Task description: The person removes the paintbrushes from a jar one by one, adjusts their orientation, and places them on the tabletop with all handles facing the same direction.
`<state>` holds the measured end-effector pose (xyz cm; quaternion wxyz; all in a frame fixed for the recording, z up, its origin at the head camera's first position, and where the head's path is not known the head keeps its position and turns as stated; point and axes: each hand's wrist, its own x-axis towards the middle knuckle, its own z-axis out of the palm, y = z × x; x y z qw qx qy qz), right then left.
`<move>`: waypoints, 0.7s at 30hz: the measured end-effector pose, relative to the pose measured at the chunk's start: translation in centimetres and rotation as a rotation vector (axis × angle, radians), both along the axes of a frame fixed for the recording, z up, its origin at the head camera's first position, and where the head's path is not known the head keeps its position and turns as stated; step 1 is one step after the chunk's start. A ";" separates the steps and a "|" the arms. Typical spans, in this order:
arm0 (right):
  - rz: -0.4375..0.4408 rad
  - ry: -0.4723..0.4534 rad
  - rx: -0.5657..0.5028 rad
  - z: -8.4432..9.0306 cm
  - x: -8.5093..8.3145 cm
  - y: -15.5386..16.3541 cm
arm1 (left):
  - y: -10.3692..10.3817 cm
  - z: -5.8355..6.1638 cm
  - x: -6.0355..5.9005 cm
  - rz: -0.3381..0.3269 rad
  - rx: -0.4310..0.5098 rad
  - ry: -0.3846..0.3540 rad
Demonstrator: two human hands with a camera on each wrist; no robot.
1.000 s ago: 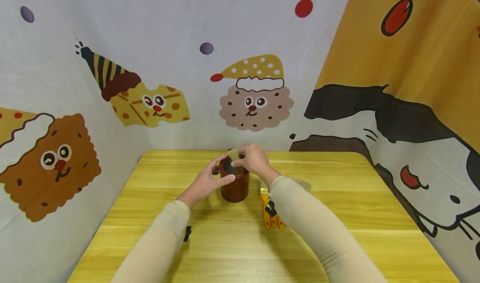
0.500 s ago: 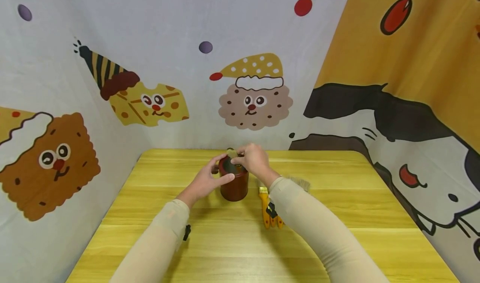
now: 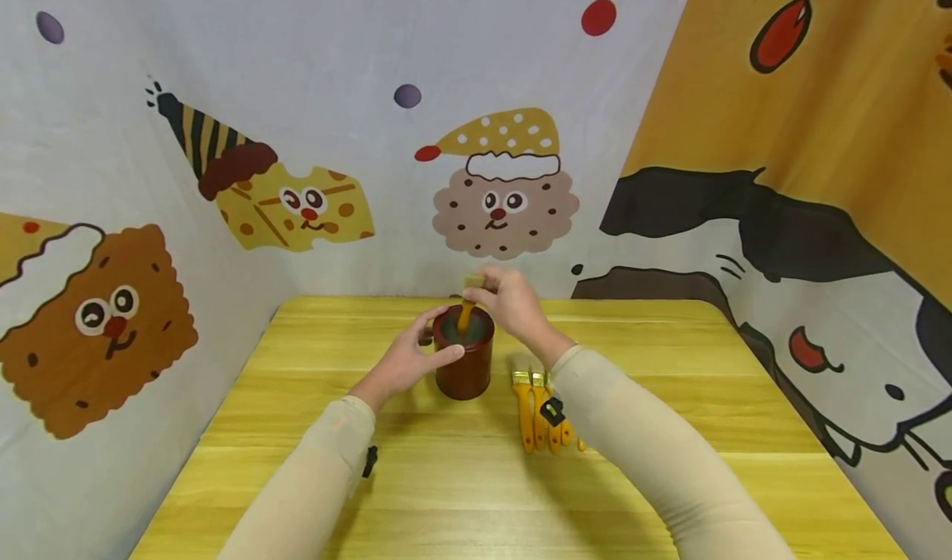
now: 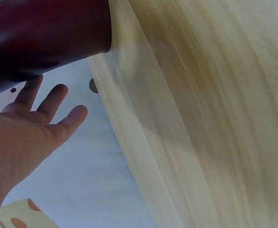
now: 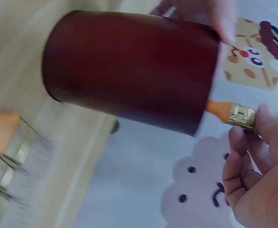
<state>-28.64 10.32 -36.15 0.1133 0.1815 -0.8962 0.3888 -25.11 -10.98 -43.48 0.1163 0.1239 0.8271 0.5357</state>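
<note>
A dark red cylindrical container (image 3: 464,372) stands upright near the table's back edge. My left hand (image 3: 402,362) holds it by the rim, thumb in front and index finger behind. In the left wrist view, the other fingers of the left hand (image 4: 22,142) are spread, some clear of the container (image 4: 48,33). My right hand (image 3: 516,302) pinches a paintbrush (image 3: 464,316) above the opening, bristles up and orange handle pointing down inside. The right wrist view shows the fingertips of the right hand (image 5: 262,175) at the brush's metal ferrule (image 5: 242,116). The handle's lower end is hidden.
Several orange-handled paintbrushes (image 3: 539,411) lie side by side right of the container, partly under my right forearm. The wooden table (image 3: 439,494) meets a cartoon-printed cloth (image 3: 342,64) at the back and sides.
My right hand has risen with the paintbrush, and its orange handle now shows in the container's opening. The right forearm has shifted right, uncovering more of the lying brushes. My left hand stays put.
</note>
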 end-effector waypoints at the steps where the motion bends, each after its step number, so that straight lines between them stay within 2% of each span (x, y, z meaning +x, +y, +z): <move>1: -0.005 -0.009 -0.033 0.5 0.1 0.3 | 0.0 -0.1 0.0 0.006 -0.001 0.011; 7: -0.079 -0.152 -0.300 3.4 0.2 2.9 | -0.1 -1.2 -0.4 0.032 -0.006 0.047; 10: -0.113 -0.214 -0.371 4.4 0.1 5.2 | -0.1 -1.3 -0.3 0.028 0.009 0.042; 16: -0.194 -0.232 -0.355 5.4 0.6 10.9 | -0.3 -1.3 -0.3 0.019 0.016 0.051; 21: -0.270 -0.244 -0.303 5.1 1.8 15.5 | -0.3 -1.4 -0.4 0.021 0.007 0.058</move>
